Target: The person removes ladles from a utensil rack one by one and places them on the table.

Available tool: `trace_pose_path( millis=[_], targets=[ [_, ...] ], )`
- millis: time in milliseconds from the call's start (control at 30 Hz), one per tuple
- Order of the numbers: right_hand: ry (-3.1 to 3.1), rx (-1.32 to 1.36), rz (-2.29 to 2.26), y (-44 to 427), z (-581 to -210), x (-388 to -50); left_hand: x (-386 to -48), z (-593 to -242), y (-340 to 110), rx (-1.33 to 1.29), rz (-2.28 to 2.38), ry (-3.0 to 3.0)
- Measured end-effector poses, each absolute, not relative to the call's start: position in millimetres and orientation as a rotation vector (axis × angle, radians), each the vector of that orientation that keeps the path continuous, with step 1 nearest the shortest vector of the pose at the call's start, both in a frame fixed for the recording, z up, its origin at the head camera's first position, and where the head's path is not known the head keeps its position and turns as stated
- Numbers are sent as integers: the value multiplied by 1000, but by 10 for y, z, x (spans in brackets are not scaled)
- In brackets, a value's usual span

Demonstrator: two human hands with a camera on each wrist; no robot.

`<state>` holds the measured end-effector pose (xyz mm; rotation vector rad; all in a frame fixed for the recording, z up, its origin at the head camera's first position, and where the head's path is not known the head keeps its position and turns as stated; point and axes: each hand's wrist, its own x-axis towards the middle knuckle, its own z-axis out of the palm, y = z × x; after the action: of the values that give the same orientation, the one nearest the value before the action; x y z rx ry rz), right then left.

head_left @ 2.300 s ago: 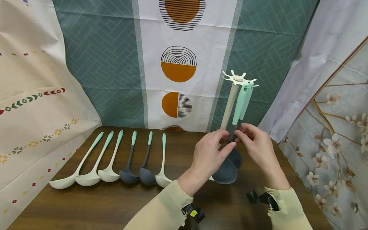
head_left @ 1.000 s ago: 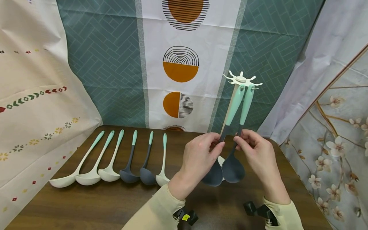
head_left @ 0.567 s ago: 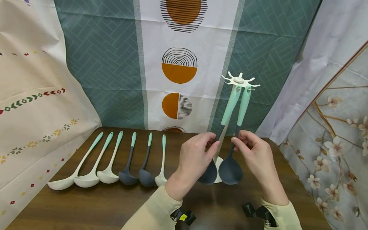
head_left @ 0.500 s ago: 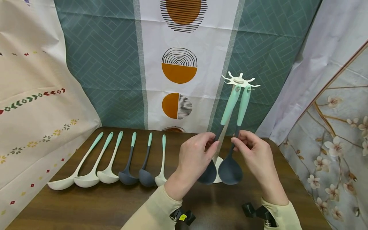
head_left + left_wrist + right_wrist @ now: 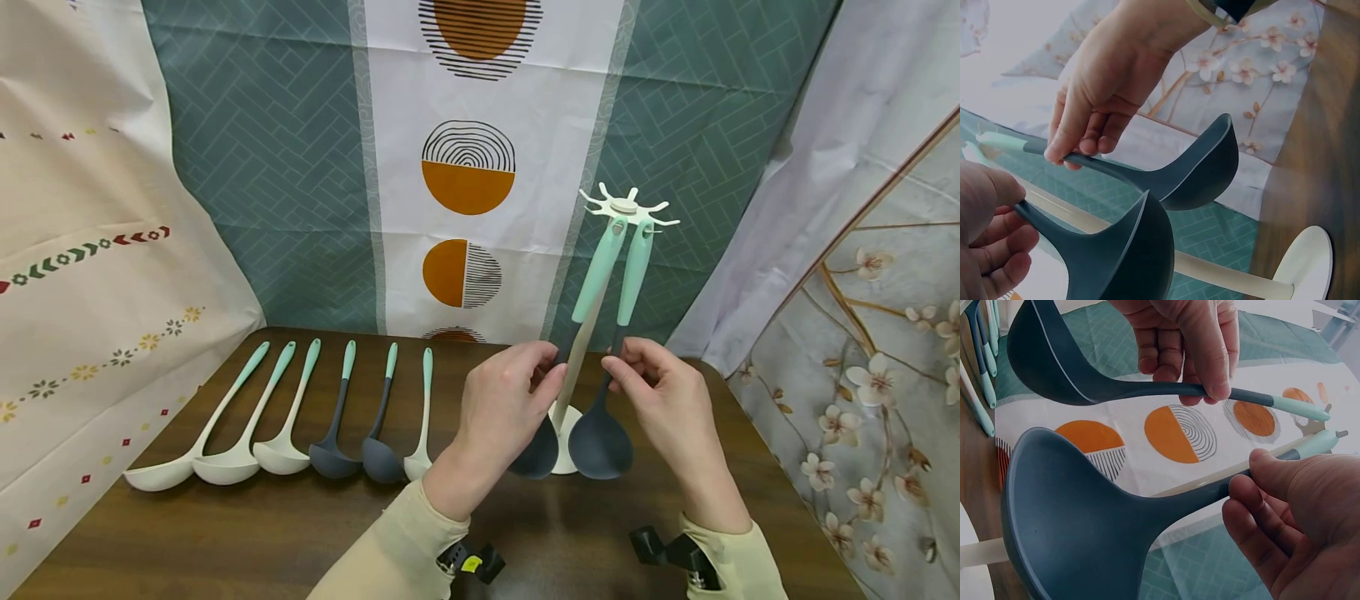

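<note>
Two dark grey ladles with mint handles hang by their handle ends from the hooks of a white rack (image 5: 624, 205). My left hand (image 5: 501, 408) pinches the shaft of the left ladle (image 5: 600, 271), whose bowl is partly behind that hand. The right ladle (image 5: 602, 442) is pinched on its shaft between thumb and fingers of my right hand (image 5: 663, 400). Both bowls face toward me, slightly apart, with the rack's pole and round base (image 5: 567, 437) between them. In the right wrist view, the near ladle bowl (image 5: 1079, 512) is large.
On the brown table (image 5: 247, 542), several ladles lie in a row to the left, including a cream ladle (image 5: 161, 475), a dark grey ladle (image 5: 335, 458) and a cream ladle (image 5: 417, 462) nearest my left arm. Patterned cloths hang behind and at both sides.
The two ladles were close together, overlapping; they are now spread apart, the left one swung to the left with my left hand. The pole and base show between them.
</note>
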<state>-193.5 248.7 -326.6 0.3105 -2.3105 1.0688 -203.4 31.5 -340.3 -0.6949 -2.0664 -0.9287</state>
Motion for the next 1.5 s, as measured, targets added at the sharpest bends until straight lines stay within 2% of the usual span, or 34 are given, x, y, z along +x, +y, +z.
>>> trace_pose_path(
  millis=[933,1500],
  targets=[
    [-2313,284,1070,2506,-3273,-1945,-1955,-3301,201,-718,-945,-2016],
    [-2325,279,1059,2504,-3259,-1956,-2065,-3343,-44,-626,-973,-2054]
  ],
)
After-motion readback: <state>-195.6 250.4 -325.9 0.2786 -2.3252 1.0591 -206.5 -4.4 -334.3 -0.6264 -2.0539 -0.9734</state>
